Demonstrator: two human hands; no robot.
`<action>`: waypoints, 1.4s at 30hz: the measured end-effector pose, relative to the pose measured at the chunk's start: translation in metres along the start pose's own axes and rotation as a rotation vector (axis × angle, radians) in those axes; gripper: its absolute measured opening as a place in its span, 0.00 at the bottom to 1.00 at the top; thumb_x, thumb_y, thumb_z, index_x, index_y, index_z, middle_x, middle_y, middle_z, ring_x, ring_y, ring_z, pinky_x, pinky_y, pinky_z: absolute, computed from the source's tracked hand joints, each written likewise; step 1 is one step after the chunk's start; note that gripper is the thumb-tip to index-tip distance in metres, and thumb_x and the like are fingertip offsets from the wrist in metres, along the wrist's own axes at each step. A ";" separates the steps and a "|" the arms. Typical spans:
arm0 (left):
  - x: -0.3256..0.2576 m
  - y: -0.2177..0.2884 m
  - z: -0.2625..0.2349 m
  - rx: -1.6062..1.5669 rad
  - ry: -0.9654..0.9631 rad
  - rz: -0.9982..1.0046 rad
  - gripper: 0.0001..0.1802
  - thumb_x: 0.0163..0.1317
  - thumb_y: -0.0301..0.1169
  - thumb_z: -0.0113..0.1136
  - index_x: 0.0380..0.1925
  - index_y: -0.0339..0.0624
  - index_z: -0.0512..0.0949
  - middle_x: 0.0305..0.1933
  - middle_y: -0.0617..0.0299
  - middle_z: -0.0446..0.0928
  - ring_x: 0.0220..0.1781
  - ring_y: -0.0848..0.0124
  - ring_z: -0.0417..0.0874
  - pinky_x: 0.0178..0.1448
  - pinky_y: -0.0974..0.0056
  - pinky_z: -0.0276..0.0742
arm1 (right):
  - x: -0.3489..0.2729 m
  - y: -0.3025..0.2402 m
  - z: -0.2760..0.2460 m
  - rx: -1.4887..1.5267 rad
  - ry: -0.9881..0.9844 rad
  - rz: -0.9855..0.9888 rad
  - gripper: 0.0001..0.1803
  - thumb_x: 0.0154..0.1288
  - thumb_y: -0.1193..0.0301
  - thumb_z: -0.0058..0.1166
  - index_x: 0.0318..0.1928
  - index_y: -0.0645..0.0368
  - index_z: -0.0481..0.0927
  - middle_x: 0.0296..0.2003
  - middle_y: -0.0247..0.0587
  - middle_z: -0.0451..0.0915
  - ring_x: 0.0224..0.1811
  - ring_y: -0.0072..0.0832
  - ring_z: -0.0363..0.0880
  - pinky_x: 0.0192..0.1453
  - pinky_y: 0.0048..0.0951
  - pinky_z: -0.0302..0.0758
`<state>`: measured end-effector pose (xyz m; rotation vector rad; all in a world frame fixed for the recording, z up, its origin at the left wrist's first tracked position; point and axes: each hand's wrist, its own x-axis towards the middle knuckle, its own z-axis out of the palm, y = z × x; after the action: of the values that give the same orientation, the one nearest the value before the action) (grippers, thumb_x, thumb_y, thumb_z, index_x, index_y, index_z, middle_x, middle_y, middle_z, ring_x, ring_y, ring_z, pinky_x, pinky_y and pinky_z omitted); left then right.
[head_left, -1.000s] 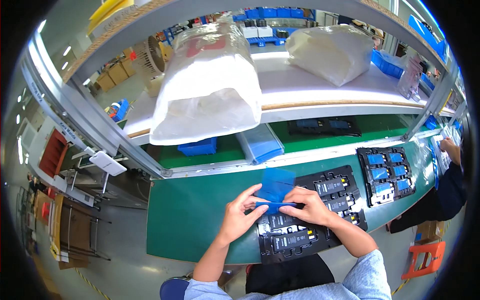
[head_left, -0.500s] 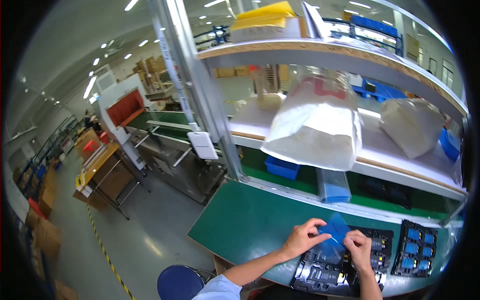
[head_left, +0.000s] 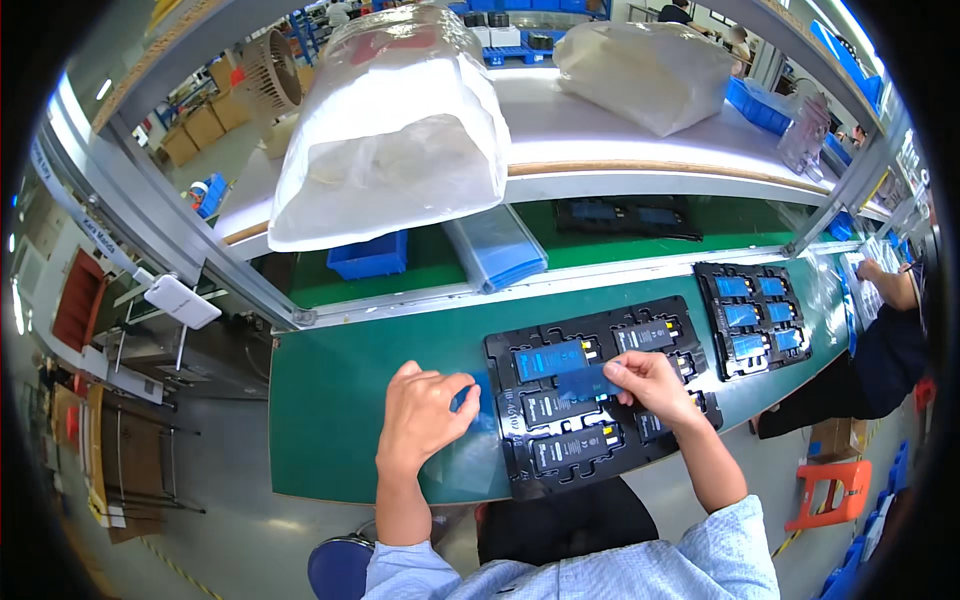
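Note:
My right hand (head_left: pixel 650 385) pinches a small translucent blue film (head_left: pixel 583 383) between thumb and fingers, over a black plastic tray (head_left: pixel 507 440). Flat black batteries lie in the tray's pockets, among them a front-left battery (head_left: pixel 575 448) and a back-right battery (head_left: pixel 645 337). A back-left battery (head_left: pixel 552 360) is covered in blue film. Left of the tray, my left hand (head_left: pixel 425 412) is closed, thumb and forefinger pinched at the edge of a faint clear sheet (head_left: pixel 475 455) that hangs over the green table (head_left: pixel 330 420).
A second black tray (head_left: pixel 712 335) of blue-covered batteries stands to the right. Behind are clear film sheets (head_left: pixel 495 250), a blue bin (head_left: pixel 368 257) and a shelf (head_left: pixel 620 185) with a big plastic bag (head_left: pixel 390 150) overhanging. A co-worker's hand (head_left: pixel 890 283) is at far right.
My view has swung right and down. My hands, close together over a blue film before, are now apart: the left has moved left off the tray, the right keeps a blue film over it.

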<state>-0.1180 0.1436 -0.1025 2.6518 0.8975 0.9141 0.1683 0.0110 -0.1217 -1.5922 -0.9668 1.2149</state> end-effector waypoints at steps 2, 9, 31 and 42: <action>-0.007 -0.005 0.002 0.139 -0.065 -0.105 0.06 0.50 0.33 0.65 0.22 0.44 0.83 0.14 0.57 0.75 0.17 0.61 0.75 0.34 0.60 0.67 | -0.003 0.002 0.006 0.025 -0.009 0.017 0.14 0.68 0.62 0.57 0.37 0.63 0.80 0.22 0.25 0.75 0.21 0.10 0.70 0.24 0.14 0.66; -0.008 -0.019 -0.016 0.290 0.137 -0.276 0.06 0.54 0.33 0.64 0.28 0.44 0.85 0.17 0.57 0.77 0.20 0.61 0.77 0.37 0.58 0.68 | -0.006 -0.007 0.017 0.065 -0.031 0.001 0.12 0.68 0.65 0.57 0.34 0.62 0.79 0.20 0.27 0.75 0.19 0.11 0.70 0.21 0.15 0.67; -0.014 0.004 0.034 -0.274 -0.345 0.133 0.08 0.56 0.34 0.64 0.31 0.43 0.86 0.27 0.61 0.83 0.28 0.67 0.80 0.42 0.64 0.69 | 0.000 0.005 0.036 -0.164 0.030 -0.037 0.15 0.66 0.63 0.59 0.31 0.64 0.81 0.16 0.28 0.76 0.17 0.11 0.71 0.18 0.16 0.64; -0.013 0.006 0.033 -0.279 -0.347 0.126 0.08 0.55 0.33 0.65 0.32 0.43 0.86 0.23 0.61 0.81 0.26 0.67 0.79 0.42 0.64 0.69 | -0.001 0.001 0.036 -0.232 0.028 -0.015 0.15 0.66 0.66 0.59 0.32 0.68 0.82 0.19 0.31 0.79 0.19 0.13 0.74 0.24 0.19 0.71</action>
<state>-0.1034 0.1311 -0.1327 2.5311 0.4879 0.5291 0.1335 0.0167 -0.1271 -1.7733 -1.1319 1.0986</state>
